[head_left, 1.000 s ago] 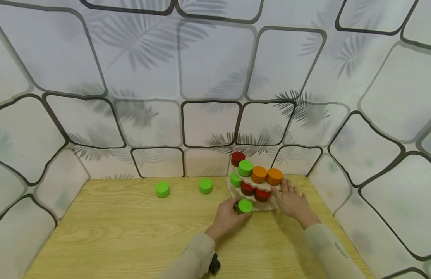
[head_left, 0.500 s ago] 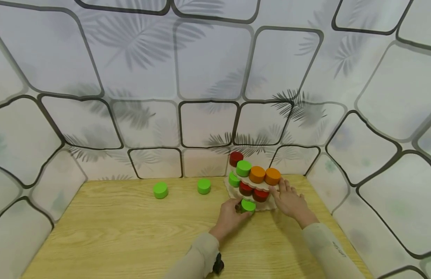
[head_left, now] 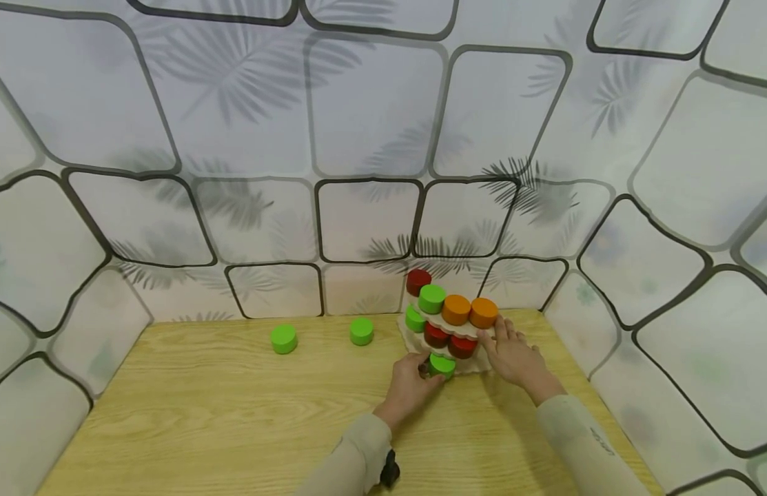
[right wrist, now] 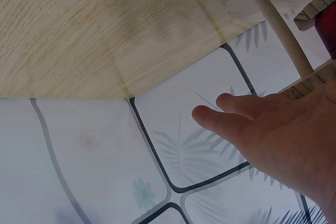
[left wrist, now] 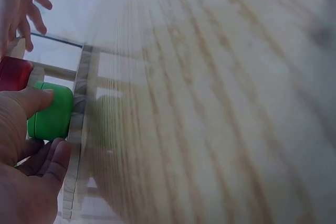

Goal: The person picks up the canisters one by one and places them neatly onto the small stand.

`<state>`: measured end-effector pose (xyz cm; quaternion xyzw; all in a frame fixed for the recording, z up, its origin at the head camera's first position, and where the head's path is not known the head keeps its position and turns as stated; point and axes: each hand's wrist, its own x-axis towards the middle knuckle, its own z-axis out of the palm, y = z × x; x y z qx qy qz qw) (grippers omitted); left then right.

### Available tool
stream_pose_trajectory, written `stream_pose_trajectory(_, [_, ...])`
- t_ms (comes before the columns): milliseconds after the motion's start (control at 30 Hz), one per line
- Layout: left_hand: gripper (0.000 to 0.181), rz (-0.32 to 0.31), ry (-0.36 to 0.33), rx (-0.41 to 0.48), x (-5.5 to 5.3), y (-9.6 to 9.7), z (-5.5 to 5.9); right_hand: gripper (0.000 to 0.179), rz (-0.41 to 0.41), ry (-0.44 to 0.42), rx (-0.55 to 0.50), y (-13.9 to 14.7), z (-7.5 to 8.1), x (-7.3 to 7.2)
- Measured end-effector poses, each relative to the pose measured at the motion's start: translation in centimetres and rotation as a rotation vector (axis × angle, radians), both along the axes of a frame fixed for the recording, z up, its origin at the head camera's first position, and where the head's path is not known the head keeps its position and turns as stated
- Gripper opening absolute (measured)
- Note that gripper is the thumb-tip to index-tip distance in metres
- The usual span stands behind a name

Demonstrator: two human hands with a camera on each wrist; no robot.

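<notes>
A wooden tiered stand (head_left: pixel 480 363) with scalloped edges is at the back right of the table. My left hand (head_left: pixel 406 387) pinches a green round block (head_left: pixel 442 366) at the front of its lowest tier; in the left wrist view the block's flat end is right at the board. My right hand (head_left: pixel 516 359) rests with straight fingers against the stand's right side. Two red blocks (head_left: pixel 462 346) and a green block (head_left: pixel 415 318) sit on the middle tier. Above them are another green block (head_left: pixel 432 298) and two orange blocks (head_left: pixel 456 310). A red block (head_left: pixel 418 282) is highest, at the back.
Two loose green blocks stand on the wooden table (head_left: pixel 222 413) left of the stand, one farther left (head_left: pixel 284 339) and one nearer (head_left: pixel 361 331). Patterned walls (head_left: pixel 371 220) enclose the table at the back and both sides.
My left hand has moved slightly right, bringing the green block farther in over the stand's lowest tier. My right hand has kept its place at the stand's side. The view has shifted slightly.
</notes>
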<state>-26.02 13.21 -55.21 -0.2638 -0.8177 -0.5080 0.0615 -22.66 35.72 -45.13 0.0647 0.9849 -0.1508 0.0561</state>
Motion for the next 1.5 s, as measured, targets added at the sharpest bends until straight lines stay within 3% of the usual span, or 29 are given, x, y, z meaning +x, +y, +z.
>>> stream_pose_trajectory(267, [0.030,0.034,0.080,0.024,-0.4,0.5,-0.6,0.093,0.007,-0.003,0.001,-0.1,0.0,0.1])
stream_pose_trajectory(433, [0.026,0.045,0.043,-0.029,-0.2,0.5,0.1,0.092,0.001,-0.005,-0.005,-0.3,0.3,0.2])
stream_pose_trajectory(600, [0.025,0.047,0.056,-0.044,-0.1,0.4,0.1,0.091,-0.003,-0.009,-0.012,-0.2,0.2,0.1])
stream_pose_trajectory(867, [0.026,0.040,0.099,-0.015,-0.2,0.4,-0.2,0.092,0.001,-0.013,0.004,0.0,0.0,0.0])
stream_pose_trajectory(1000, [0.032,0.031,0.065,0.015,-0.2,0.1,-0.5,0.092,0.000,-0.013,0.002,0.0,0.0,0.0])
stream_pose_trajectory(1200, [0.042,0.051,-0.036,0.046,-0.5,-1.6,-0.1,0.092,0.004,0.006,0.008,0.0,0.0,0.0])
stream_pose_trajectory(1500, [0.039,0.134,-0.029,0.071,-1.6,-6.4,1.1,0.093,0.005,0.010,0.020,0.1,0.1,0.1])
